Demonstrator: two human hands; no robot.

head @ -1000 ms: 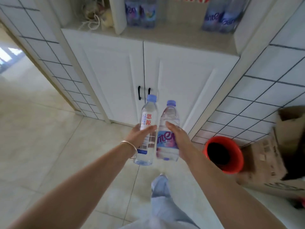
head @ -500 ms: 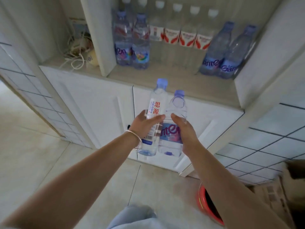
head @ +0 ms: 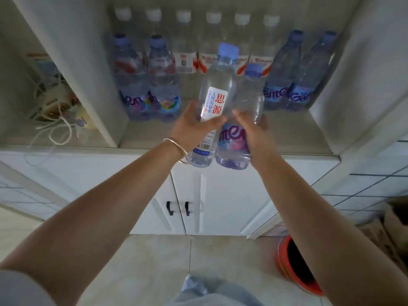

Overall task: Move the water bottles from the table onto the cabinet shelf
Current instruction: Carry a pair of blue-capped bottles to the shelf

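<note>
Both bottles have come up and forward since the earlier frame, so they now sit in front of the open shelf instead of level with the cabinet doors, and the shelf fills more of the view. The left hand [head: 191,127] grips the white-label bottle [head: 215,102] around its middle, thumb across the front of the label, a thin bracelet [head: 176,146] on the wrist. The right hand [head: 247,131] holds the purple-label bottle [head: 234,142] with its fingers curled round the body. These two bottles touch side by side, upright and leaning slightly away from the camera, their bases above the front edge of the cabinet shelf [head: 287,138] and not yet set down. Behind them stands a back row of white-capped bottles [head: 185,60]. Two purple-label bottles [head: 150,89] stand at the left of the compartment, and two blue-label bottles [head: 293,85] at the right. A tangle of white cords [head: 55,120] lies in the next compartment to the left. Below are white doors with black handles [head: 177,208], and an orange bucket [head: 291,268] sits on the floor at the right
</note>
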